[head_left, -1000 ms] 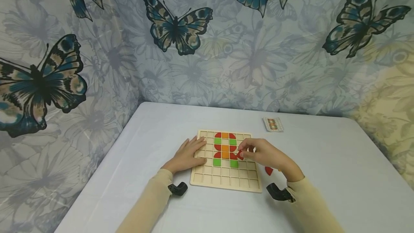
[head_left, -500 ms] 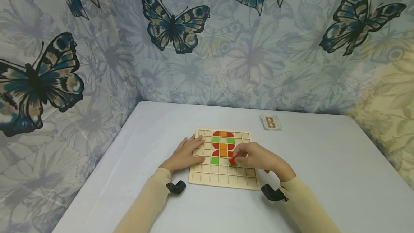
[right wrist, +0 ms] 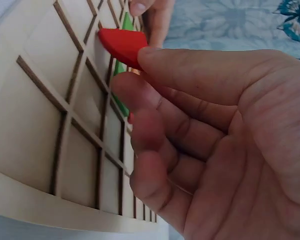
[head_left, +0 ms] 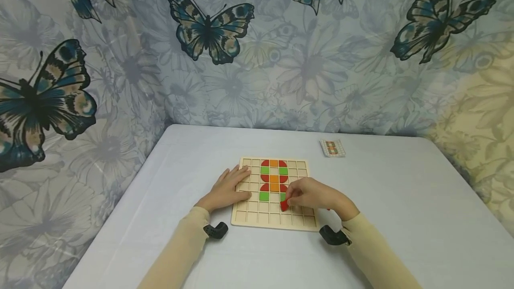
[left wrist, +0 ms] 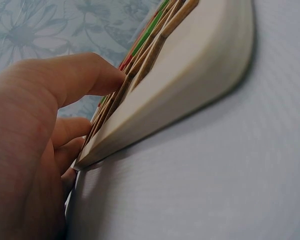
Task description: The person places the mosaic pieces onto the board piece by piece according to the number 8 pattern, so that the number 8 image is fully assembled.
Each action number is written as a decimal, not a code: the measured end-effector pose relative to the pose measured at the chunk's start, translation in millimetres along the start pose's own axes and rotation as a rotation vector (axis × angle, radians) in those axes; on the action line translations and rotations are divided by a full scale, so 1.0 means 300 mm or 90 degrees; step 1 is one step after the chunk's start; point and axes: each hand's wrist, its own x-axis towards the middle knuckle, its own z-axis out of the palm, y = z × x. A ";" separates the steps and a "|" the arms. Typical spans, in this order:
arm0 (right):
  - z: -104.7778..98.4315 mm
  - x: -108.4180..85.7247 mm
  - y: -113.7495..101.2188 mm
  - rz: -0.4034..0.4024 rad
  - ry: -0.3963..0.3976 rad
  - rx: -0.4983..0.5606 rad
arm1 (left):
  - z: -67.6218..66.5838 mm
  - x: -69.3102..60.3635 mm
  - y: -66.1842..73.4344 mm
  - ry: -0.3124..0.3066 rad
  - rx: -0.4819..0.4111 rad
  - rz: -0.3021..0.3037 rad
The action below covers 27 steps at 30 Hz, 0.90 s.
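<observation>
A wooden grid board [head_left: 249, 217] lies on the table, with red quarter-round, orange and green square tiles set in its middle columns. My right hand [head_left: 311, 193] pinches a red quarter-round tile [head_left: 284, 205] between thumb and fingers, over the cell just below the right green tile. In the right wrist view the red tile [right wrist: 125, 45] is tilted above the grid, its corner near the cell dividers. My left hand [head_left: 226, 189] rests on the board's left edge with fingers spread; the left wrist view shows its thumb [left wrist: 97, 75] on the rim.
A small pattern card stack [head_left: 332, 148] lies at the back right of the white table [head_left: 385, 191]. A red piece [head_left: 328, 209] shows partly beside the right wrist. Black wrist cameras sit on both sleeves. Butterfly-patterned fabric walls stand behind and left.
My right hand has carried the red tile from the board's right side leftward and down to below the right green tile. The left hand stays on the board; the head view shifts slightly.
</observation>
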 end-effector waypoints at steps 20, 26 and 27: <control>0.023 0.014 0.006 -0.004 0.009 -0.048 | -0.010 -0.008 0.013 -0.002 -0.003 -0.005; 0.028 0.013 0.009 -0.013 0.017 -0.050 | -0.008 -0.009 0.015 0.000 -0.007 -0.006; 0.028 0.013 0.008 -0.010 0.020 -0.049 | -0.009 -0.009 0.015 0.001 -0.007 -0.005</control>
